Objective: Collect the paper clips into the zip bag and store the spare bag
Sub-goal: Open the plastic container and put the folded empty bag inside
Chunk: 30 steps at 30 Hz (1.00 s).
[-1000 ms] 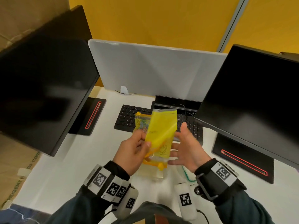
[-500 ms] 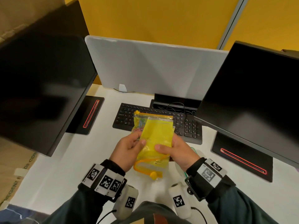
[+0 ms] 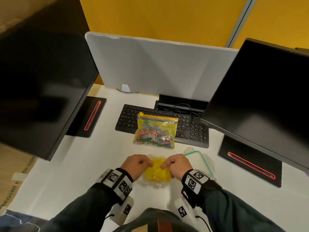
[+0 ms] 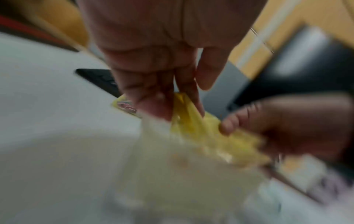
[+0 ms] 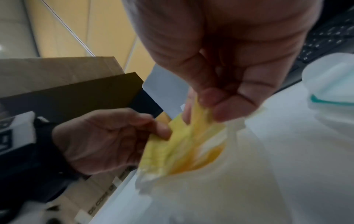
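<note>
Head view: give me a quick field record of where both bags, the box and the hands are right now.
filled bag: zip bag of paper clips lies on the desk, its top edge on the keyboard
spare bag: yellow spare bag crumpled, in the clear box
left hand: left hand pinches the spare bag
right hand: right hand pinches the spare bag
lid: clear lid with green seal on the desk, right of the box
wrist views: blurred

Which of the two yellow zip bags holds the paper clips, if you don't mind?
The zip bag leaning on the keyboard, untouched; the spare bag in both hands looks empty.
</note>
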Tool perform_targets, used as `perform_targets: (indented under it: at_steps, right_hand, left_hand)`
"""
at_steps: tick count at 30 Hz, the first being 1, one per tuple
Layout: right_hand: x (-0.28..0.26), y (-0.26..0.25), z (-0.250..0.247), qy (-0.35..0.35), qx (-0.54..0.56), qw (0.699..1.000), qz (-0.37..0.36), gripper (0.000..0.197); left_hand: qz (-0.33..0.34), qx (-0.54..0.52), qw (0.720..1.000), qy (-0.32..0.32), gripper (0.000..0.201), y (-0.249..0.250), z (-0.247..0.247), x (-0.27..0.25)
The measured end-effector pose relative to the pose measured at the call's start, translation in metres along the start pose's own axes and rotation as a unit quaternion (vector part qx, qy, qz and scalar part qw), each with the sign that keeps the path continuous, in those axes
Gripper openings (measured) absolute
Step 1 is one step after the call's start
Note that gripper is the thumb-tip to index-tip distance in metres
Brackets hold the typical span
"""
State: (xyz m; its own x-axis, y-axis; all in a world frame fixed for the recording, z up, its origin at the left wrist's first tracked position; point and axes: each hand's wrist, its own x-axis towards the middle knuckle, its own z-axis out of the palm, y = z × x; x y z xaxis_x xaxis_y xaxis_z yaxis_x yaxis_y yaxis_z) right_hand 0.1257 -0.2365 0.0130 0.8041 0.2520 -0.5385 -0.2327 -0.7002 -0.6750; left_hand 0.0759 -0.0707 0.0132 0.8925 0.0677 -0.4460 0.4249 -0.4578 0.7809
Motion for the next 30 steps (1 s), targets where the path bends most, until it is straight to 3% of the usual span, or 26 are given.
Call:
perform_targets:
  at_steps: [3, 7, 9, 13, 15, 17, 20, 22, 24, 28, 30]
  right_hand:
    - [-0.002, -0.003, 0.007, -0.011, -0.031, 0.999, 0.023, 0.042]
    - [0.003, -0.007, 0.009, -0.006, -0.063, 0.998, 0.025, 0.026]
    - [0.004, -0.009, 0.013, -0.021, -0.15, 0.988, 0.019, 0.026]
    - [0.0, -0.007, 0.024, -0.056, -0.349, 0.934, -0.054, 0.03]
    - [-0.005, -0.004, 0.024, -0.035, -0.353, 0.929, -0.109, 0.032]
    - [-0.01, 0.004, 0.014, 0.039, -0.275, 0.949, -0.147, 0.031]
    - [-0.013, 0.031, -0.013, 0.132, -0.22, 0.962, -0.095, 0.028]
    - [-0.013, 0.057, -0.026, 0.089, -0.294, 0.952, 0.003, 0.045]
    - [-0.013, 0.076, -0.029, 0.037, -0.36, 0.93, 0.057, 0.056]
    - [-0.015, 0.08, -0.02, 0.056, -0.399, 0.915, 0.015, 0.032]
    - [-0.019, 0.066, -0.02, 0.091, -0.376, 0.922, -0.015, 0.027]
  left_hand:
    - [0.082, 0.254, 0.964, 0.008, 0.015, -0.007, 0.013, 0.005]
    - [0.11, 0.405, 0.906, 0.046, 0.029, -0.011, 0.012, 0.006]
    - [0.087, 0.398, 0.912, 0.036, 0.026, -0.014, 0.013, 0.008]
    - [-0.026, 0.353, 0.935, -0.033, 0.032, -0.027, 0.017, 0.013]
    - [-0.056, 0.291, 0.954, -0.032, 0.034, -0.029, 0.017, 0.015]
    - [-0.082, 0.25, 0.964, -0.028, 0.037, -0.032, 0.017, 0.018]
    - [-0.112, 0.205, 0.972, -0.003, 0.044, -0.036, 0.017, 0.02]
    - [-0.125, 0.181, 0.975, 0.008, 0.048, -0.038, 0.018, 0.022]
    - [-0.127, 0.176, 0.976, 0.011, 0.05, -0.037, 0.018, 0.024]
    - [-0.118, 0.194, 0.974, 0.01, 0.041, -0.028, 0.019, 0.022]
    - [-0.118, 0.206, 0.971, 0.01, 0.041, -0.026, 0.02, 0.022]
